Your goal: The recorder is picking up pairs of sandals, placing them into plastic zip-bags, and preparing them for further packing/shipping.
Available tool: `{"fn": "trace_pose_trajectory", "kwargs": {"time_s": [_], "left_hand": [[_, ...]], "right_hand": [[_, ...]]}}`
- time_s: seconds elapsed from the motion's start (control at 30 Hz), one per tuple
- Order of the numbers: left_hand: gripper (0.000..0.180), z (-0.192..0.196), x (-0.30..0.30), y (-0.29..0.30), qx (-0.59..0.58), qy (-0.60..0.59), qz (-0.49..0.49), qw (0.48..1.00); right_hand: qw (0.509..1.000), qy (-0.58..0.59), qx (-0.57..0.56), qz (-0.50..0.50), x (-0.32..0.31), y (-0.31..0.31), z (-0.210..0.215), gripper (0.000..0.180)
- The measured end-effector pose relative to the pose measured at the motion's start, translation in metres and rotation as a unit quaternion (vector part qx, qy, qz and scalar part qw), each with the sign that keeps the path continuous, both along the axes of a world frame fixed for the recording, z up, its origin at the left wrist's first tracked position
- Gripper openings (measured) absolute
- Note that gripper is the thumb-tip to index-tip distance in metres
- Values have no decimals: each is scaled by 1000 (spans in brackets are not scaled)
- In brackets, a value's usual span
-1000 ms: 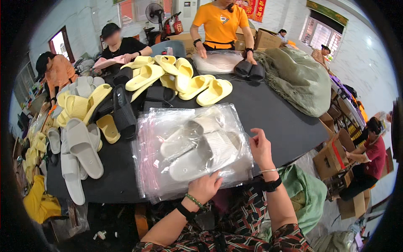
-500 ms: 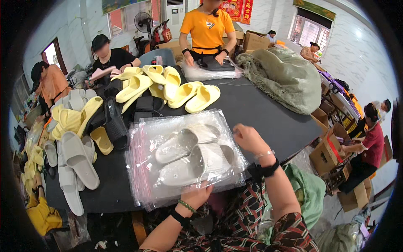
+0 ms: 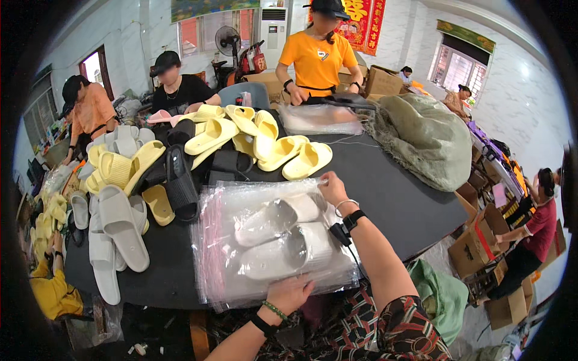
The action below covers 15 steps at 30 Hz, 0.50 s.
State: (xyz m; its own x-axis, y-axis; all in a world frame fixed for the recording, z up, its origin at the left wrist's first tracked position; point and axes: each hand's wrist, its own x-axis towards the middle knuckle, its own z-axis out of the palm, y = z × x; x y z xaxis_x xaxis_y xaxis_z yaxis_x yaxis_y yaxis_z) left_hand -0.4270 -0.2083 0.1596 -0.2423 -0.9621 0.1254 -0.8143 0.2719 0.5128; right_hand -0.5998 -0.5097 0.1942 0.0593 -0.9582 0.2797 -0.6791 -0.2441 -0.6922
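Observation:
A pair of light grey slippers (image 3: 289, 249) lies inside a clear plastic bag (image 3: 224, 283) in front of me, on top of a stack of similar bags with pinkish strips along the left side. My right hand (image 3: 333, 189) is closed in a pinch on the bag's far right corner. At the near edge, my left hand (image 3: 290, 295) rests against the plastic with its fingers stretched out.
Loose grey slippers (image 3: 123, 231), yellow slippers (image 3: 211, 135) and black slippers (image 3: 180, 186) heap up at left on the black table (image 3: 403, 186). A green woven sack (image 3: 421, 141) sits at far right. Across the table, a person in orange (image 3: 319, 60) handles clear bags.
My right hand has moved away and left, from beside the bag's right edge to its far corner, and has taken hold there. My left hand stays at the near edge.

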Motion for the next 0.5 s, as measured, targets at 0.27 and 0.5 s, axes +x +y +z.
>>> {"fn": "trace_pose_trajectory", "kwargs": {"time_s": [0.27, 0.5], "left_hand": [[41, 10, -26, -15, -44, -37, -40, 998], [42, -3, 3, -7, -77, -124, 16, 989]], "right_hand": [[993, -17, 24, -115, -68, -10, -11, 38], [974, 8, -103, 200, -24, 79, 36, 61]]}}
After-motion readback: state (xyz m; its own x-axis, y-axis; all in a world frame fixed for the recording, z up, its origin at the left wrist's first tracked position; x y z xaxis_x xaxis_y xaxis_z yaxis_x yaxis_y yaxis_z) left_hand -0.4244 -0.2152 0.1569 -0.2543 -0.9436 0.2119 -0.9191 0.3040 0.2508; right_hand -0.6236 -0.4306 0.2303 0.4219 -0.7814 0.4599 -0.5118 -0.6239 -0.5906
